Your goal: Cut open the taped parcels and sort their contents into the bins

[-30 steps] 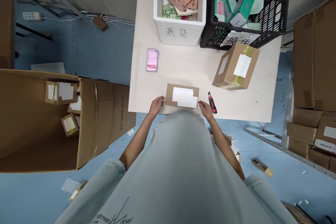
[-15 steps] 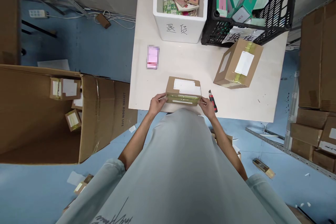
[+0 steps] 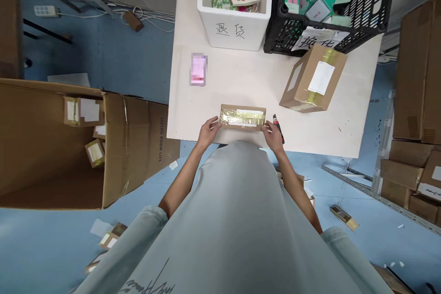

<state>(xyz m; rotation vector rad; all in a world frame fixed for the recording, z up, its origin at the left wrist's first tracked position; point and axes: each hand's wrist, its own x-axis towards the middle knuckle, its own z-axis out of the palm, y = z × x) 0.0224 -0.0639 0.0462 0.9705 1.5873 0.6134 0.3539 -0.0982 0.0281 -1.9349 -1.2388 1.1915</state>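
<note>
A small cardboard box (image 3: 227,123) is at the table's near edge, with a shiny taped face and a white label under the tape turned up. My left hand (image 3: 208,132) is at its left end, fingertips against the cardboard. At the opposite end, the fingers of my right hand (image 3: 272,135) grip the right corner. Just beyond that hand lies a red and black utility knife (image 3: 278,127), partly hidden by my fingers.
A larger taped box (image 3: 303,80) stands right on the white table (image 3: 241,71). Behind are a white foam bin (image 3: 237,32) with booklets and a black crate (image 3: 275,32) with green boxes. A blurred pink item (image 3: 198,70) lies left. A big open carton (image 3: 134,142) holds parcels.
My hands have closed in on the ends of the small box. It has been tipped over, so its labelled top has given way to the taped side.
</note>
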